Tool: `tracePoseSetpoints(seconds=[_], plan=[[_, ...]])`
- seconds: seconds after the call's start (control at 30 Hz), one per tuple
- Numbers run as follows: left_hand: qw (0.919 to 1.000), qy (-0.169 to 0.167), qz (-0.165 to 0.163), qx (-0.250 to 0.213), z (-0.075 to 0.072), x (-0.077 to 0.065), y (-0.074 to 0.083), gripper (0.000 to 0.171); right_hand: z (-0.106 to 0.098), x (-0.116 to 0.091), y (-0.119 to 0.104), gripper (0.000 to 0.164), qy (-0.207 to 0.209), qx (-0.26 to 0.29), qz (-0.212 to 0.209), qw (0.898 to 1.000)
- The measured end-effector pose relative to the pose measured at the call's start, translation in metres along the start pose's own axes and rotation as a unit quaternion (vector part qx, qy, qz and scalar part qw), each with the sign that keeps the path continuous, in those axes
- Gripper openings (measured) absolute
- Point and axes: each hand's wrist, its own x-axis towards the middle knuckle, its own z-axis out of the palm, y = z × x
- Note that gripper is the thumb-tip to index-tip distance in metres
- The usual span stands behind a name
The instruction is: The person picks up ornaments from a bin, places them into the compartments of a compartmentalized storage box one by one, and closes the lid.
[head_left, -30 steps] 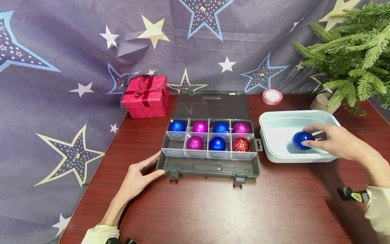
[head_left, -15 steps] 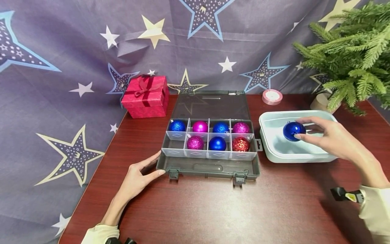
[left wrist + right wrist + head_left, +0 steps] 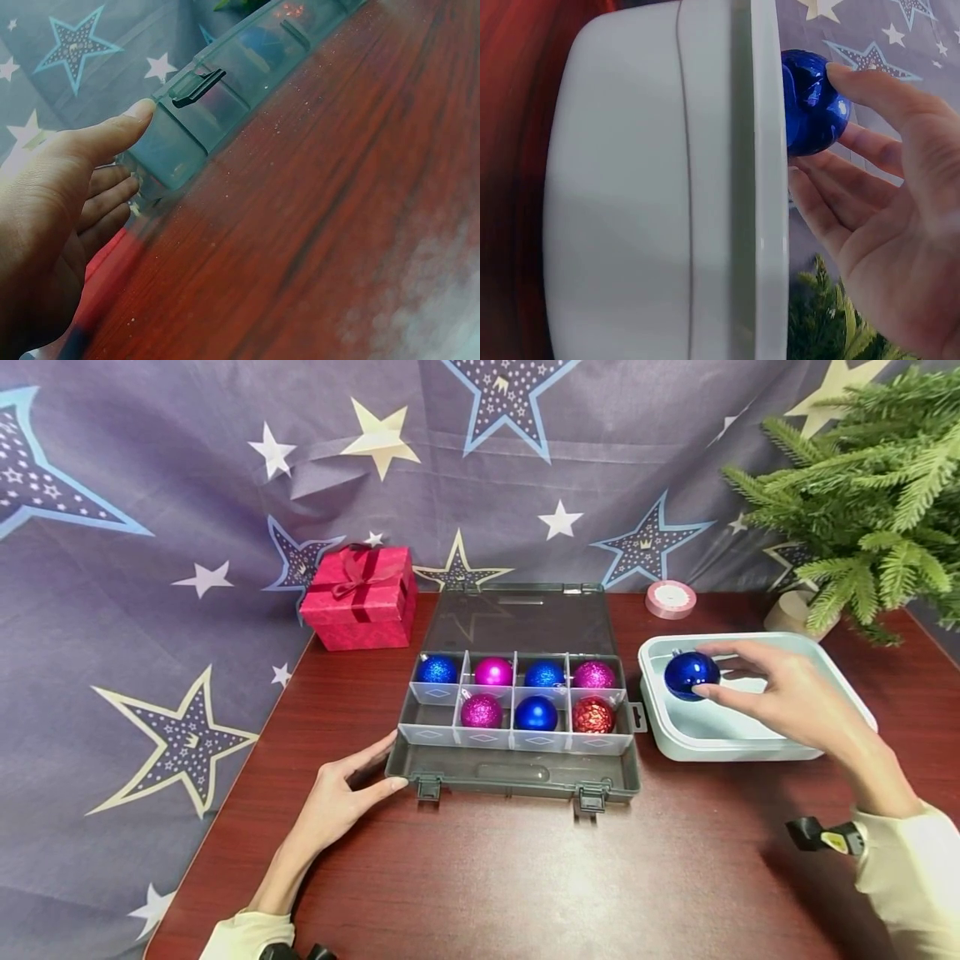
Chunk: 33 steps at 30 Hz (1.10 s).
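A shiny blue Christmas bauble is pinched between the thumb and fingers of my right hand, raised over the left part of a pale plastic tub. In the right wrist view the bauble shows just past the tub's rim. My left hand rests at the front left corner of a grey see-through divided box, thumb on the front edge, fingers along the side. The box lies open. Blue, pink and red baubles sit singly in its compartments; the front left compartment holds none.
A red gift box stands behind the divided box, to the left. A pink ribbon roll lies behind the tub. Green fir branches reach in at the back right. Starry cloth hangs behind the table.
My right hand has lifted the blue bauble from the tub's floor and carried it left, towards the tub's left rim. My left hand and the divided box have stayed put.
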Motion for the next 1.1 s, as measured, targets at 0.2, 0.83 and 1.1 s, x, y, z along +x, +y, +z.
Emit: tracePoseSetpoints(seconds=[0.2, 0.83, 1.1], plan=[[0.9999, -0.002, 0.010, 0.000, -0.001, 0.001, -0.002, 0.063, 0.006, 0.006, -0.009, 0.048, -0.011, 0.013, 0.021, 1.000], [0.9999, 0.001, 0.008, -0.010, 0.001, 0.000, -0.001, 0.064, 0.041, 0.038, -0.029, 0.047, -0.030, 0.072, -0.045, 0.996], [1.0000, 0.000, 0.004, -0.006, 0.000, 0.000, 0.021, 0.062, 0.060, 0.054, -0.044, 0.044, -0.052, 0.118, -0.057, 0.990]])
